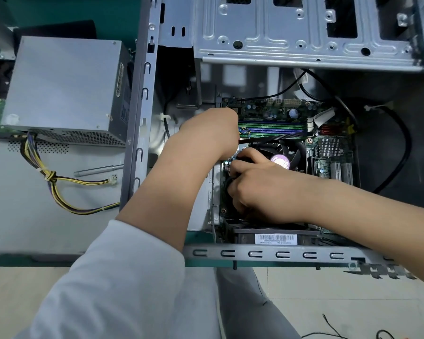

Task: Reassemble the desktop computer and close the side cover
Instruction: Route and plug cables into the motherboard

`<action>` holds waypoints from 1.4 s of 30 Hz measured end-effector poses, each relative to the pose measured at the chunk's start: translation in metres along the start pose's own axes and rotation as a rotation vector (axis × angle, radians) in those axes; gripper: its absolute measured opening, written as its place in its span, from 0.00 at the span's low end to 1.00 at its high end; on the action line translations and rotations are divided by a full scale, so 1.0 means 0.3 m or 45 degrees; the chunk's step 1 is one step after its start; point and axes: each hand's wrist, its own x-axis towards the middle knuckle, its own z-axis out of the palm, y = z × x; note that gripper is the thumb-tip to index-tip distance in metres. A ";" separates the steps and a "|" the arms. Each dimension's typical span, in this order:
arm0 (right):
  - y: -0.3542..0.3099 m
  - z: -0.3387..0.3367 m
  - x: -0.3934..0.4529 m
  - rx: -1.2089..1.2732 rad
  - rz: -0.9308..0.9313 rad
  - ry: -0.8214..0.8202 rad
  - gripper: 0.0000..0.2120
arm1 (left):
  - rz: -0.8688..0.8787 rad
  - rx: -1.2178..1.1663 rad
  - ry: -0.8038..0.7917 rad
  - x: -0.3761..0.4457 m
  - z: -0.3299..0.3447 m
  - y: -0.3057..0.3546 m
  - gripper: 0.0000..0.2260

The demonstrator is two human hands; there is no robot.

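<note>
With your right hand (252, 189) curled around a black cable beside the cooler fan (283, 155) inside the open case (142, 94), your left hand's (211, 133) grip hidden, seat the plug squarely before pressing.

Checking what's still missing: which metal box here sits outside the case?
The power supply, the closed grey box with yellow-black wires, lying left of the open case; the drive cage is inside.

Green worktop (59, 11) under everything, pale tiled floor (328, 289) below it, thin black wires (333, 329) lying on the floor
</note>
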 end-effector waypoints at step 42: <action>0.017 -0.006 -0.008 0.028 -0.072 -0.032 0.08 | -0.007 -0.012 0.008 -0.006 -0.005 -0.001 0.11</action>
